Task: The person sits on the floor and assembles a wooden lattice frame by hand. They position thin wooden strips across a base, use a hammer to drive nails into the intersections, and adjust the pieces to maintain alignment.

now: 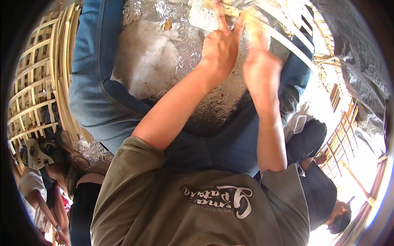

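Between my knees, at the top of the view, my left hand (221, 45) presses a pale bamboo strip (283, 39) with its index finger stretched forward and its thumb against the strip. The other fingers are curled under. A pale block-like piece (200, 17) lies beneath the strip's left end. Close on the right is my right hand (262, 65), smeared by motion and reaching toward the same strip. What it holds, if anything, is lost in the blur. The strip curves away to the right over my right knee.
On the wet-looking ground lies a whitish flat patch (145, 57) with a small brown leaf (167, 25). Woven bamboo panels (35, 78) stand at left, more bamboo strips (334, 96) at right. Dark plastic sheeting (361, 49) hangs far right. Other people sit behind on both sides.
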Motion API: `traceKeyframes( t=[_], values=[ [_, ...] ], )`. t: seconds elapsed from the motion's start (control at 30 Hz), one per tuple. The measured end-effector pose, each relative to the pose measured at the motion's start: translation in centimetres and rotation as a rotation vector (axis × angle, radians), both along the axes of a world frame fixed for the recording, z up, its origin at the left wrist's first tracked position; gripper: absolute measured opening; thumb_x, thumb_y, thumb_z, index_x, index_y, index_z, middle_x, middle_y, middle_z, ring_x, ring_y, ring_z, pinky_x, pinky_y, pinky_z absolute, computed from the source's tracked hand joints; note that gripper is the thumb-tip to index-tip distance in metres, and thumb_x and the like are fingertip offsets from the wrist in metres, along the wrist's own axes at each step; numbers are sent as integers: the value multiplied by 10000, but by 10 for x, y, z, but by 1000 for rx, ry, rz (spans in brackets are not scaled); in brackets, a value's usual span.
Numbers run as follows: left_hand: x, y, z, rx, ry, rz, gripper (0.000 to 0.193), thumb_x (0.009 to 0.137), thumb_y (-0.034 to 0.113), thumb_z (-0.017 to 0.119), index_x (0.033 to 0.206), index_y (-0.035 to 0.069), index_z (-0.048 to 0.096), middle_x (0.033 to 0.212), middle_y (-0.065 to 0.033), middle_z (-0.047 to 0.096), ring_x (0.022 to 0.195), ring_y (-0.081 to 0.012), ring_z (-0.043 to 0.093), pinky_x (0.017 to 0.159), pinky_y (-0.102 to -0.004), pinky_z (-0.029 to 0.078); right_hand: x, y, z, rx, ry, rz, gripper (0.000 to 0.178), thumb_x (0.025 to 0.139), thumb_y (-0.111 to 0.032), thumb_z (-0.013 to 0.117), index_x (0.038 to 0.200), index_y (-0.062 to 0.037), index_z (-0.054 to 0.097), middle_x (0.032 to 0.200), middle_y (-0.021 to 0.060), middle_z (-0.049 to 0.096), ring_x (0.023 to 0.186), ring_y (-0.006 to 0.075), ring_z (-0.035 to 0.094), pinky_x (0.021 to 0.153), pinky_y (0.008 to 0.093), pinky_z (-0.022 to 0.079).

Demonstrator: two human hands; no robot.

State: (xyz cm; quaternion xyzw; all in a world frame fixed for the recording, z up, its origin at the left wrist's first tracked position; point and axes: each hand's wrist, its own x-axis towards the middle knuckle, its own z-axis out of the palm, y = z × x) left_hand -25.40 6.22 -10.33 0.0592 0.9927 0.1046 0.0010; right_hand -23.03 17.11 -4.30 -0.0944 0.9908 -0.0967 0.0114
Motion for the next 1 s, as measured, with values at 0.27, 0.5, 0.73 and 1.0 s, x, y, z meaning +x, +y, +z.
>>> traceKeyframes(
  t=[0.27, 0.5, 0.73, 1.0],
  values=[
    [1, 3, 9, -35, 48, 38, 766, 902, 93, 548, 1614, 152, 273, 1572, -435, 176, 597, -139, 673, 548, -256, 566, -2, -4, -2, -325, 205, -53, 682, 895, 64, 541, 1540, -111, 407, 837, 243, 695, 662, 357, 711, 578, 446, 559],
    [-1, 4, -8, -32, 125, 36, 791, 914, 170, 570, 1618, 81, 219, 1571, -453, 126, 603, -129, 670, 487, -242, 537, -3, -3, -11, -493, 477, -10, 562, 958, -1, 562, 1504, -95, 471, 1106, 254, 708, 774, 343, 752, 648, 367, 576],
    [-5, -1, 5, -68, 39, -12, 811, 931, 187, 563, 1626, 73, 162, 1548, -478, 151, 580, -109, 654, 460, -217, 514, -4, -2, 3, -478, 404, 60, 545, 963, -6, 564, 1488, -138, 500, 1125, 272, 677, 841, 391, 735, 649, 436, 565],
    [-5, 0, -3, 88, -64, 3, 758, 940, 142, 544, 1624, 129, 218, 1581, -438, 120, 668, -200, 720, 564, -273, 586, -1, -2, 9, -396, 71, -10, 609, 924, 14, 569, 1499, -170, 488, 1112, 249, 687, 838, 390, 724, 668, 449, 571]
  ],
)
